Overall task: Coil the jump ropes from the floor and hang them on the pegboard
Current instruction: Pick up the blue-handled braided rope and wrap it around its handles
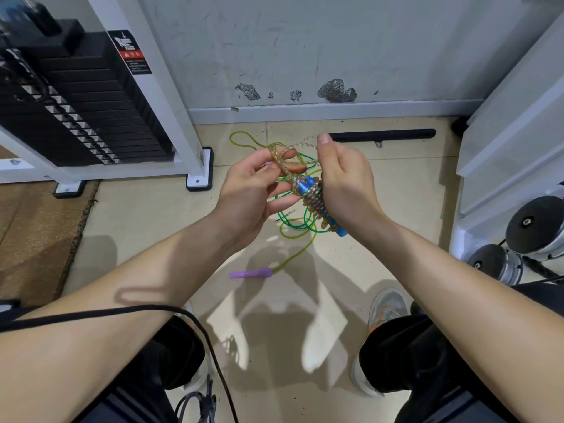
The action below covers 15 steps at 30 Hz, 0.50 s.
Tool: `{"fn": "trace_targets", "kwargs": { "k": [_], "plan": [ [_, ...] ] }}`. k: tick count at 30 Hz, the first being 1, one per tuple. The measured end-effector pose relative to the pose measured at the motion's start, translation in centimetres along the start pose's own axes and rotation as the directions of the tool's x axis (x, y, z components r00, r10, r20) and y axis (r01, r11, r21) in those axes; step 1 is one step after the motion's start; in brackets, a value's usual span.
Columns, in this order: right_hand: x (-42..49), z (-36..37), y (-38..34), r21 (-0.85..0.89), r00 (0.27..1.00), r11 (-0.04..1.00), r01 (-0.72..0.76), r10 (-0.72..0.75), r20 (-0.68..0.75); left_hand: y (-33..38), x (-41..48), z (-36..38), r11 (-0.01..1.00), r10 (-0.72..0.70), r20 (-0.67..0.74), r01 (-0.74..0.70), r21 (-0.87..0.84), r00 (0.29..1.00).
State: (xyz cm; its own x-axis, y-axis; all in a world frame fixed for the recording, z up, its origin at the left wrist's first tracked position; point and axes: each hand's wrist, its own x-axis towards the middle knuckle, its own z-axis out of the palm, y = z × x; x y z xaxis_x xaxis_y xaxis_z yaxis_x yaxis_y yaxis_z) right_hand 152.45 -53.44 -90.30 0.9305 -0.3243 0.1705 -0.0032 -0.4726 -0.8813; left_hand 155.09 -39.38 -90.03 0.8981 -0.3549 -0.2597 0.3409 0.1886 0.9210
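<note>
Two hands are raised over the tiled floor (pixel 351 270), and both work on one clear beaded rope (pixel 317 203). The right hand (pixel 345 181) closes around the blue handles (pixel 308 186), which are already wrapped with many turns of this rope; the bundle lies along the palm side of the hand, tilted, with one blue end (pixel 341 232) sticking out below the heel of the hand toward the near side. The right thumb and forefinger also pinch a free strand at the top, just beside the far end of the bundle. The left hand (pixel 253 190) is to the left of the bundle, with the fingers curled, and a loop of the same clear rope passes around its fingertips. The loop joins the bundle between the two hands.

A second rope, the green rope (pixel 293 227), lies loose on the floor under the hands, in tangled curves. Its purple handle (pixel 250 273) rests flat on the tiles, nearer to the person than the hands. A black bar (pixel 381 135) lies on the floor at the far side, near the wall. On the left stands a weight stack (pixel 91 96), on the right some dumbbells (pixel 534 233). The pegboard is not visible.
</note>
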Motion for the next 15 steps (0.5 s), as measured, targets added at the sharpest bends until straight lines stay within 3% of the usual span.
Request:
{"fn": "trace_targets", "kwargs": {
  "k": [7,15],
  "plan": [
    [0.3,0.2,0.7,0.103,0.998,0.994,-0.045,0.049,-0.038,0.0,0.2,-0.1,0.997,-0.018,0.004,0.018,-0.081,1.0],
    [0.4,0.8,1.4,0.202,0.989,0.969,-0.141,0.147,-0.018,0.3,0.3,-0.4,0.999,-0.035,0.025,0.036,-0.041,0.999]
  ]
}}
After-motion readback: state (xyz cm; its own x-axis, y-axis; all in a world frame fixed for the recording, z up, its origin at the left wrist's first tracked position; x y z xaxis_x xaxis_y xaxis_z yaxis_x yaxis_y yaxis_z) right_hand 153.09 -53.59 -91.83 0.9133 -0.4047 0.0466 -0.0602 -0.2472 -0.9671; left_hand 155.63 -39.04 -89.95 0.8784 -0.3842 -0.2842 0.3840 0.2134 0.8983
